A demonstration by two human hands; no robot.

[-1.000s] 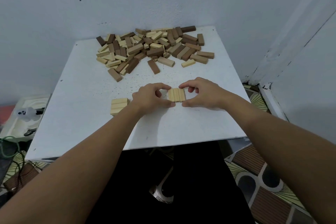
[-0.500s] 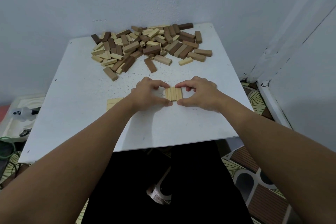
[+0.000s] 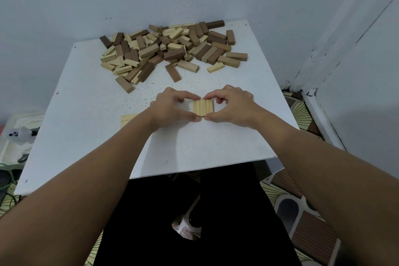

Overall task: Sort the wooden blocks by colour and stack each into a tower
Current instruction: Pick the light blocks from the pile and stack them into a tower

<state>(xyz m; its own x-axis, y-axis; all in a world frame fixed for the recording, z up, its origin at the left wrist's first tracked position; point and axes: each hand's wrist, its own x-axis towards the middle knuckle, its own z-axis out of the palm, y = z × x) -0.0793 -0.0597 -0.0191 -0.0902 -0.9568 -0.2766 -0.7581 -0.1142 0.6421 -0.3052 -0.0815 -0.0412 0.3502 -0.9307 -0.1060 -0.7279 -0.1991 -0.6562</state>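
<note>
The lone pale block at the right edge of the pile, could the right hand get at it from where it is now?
Probably yes: the pale block lies apart on bare table, nothing between; the right hand must first release the row of light blocks.

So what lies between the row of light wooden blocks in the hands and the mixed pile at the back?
In the head view, only bare speckled white tabletop separates the row of light wooden blocks from the mixed pile.
</note>
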